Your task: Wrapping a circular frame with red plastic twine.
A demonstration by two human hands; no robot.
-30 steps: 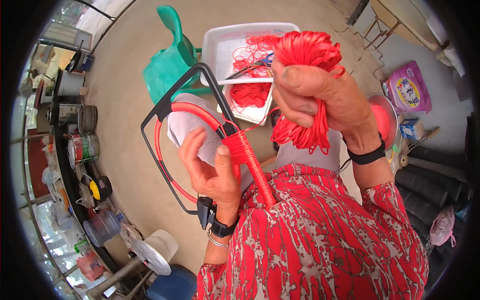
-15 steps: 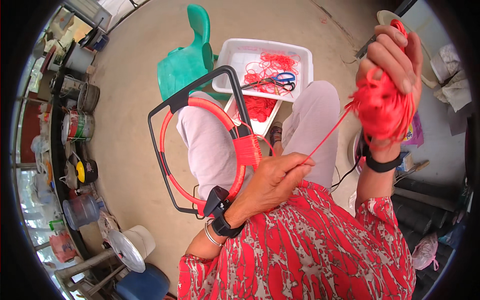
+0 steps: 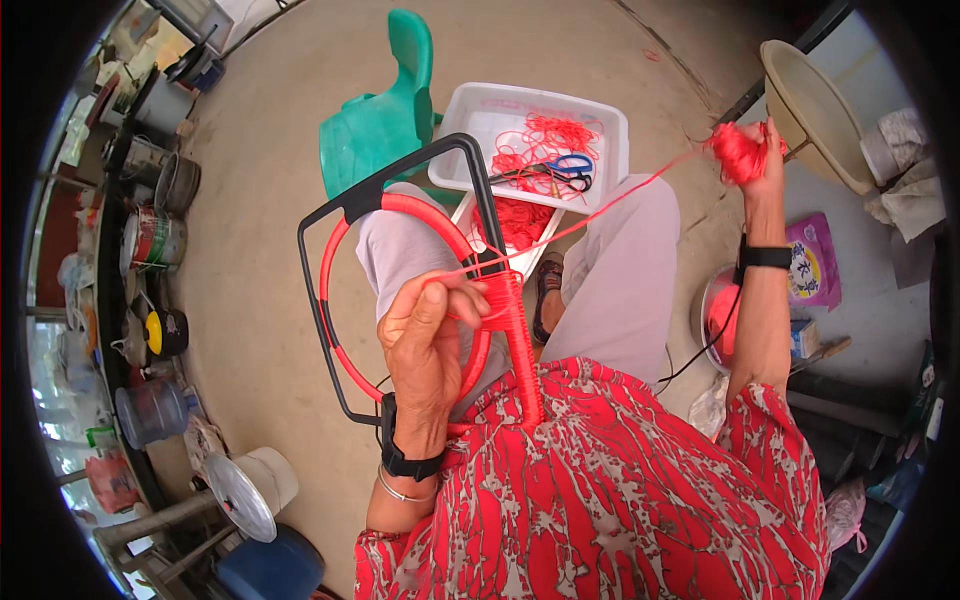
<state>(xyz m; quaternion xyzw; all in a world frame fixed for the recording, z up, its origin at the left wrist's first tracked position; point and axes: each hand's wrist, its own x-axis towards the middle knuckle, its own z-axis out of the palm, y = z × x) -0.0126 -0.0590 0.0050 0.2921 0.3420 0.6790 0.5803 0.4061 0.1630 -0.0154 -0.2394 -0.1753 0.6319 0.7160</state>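
With the red-wrapped bar (image 3: 523, 365) just right of our nearer left fingers (image 3: 466, 303), curled on the red cord (image 3: 586, 222), we hold it slanting up and rightward to the bundle (image 3: 738, 156) gripped in our right fingers (image 3: 774, 142).

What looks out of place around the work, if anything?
The upper white tray sits askew over the lower white tray, their edges not lined up. A stray bit of what looks like red cord lies on the floor, away from both.
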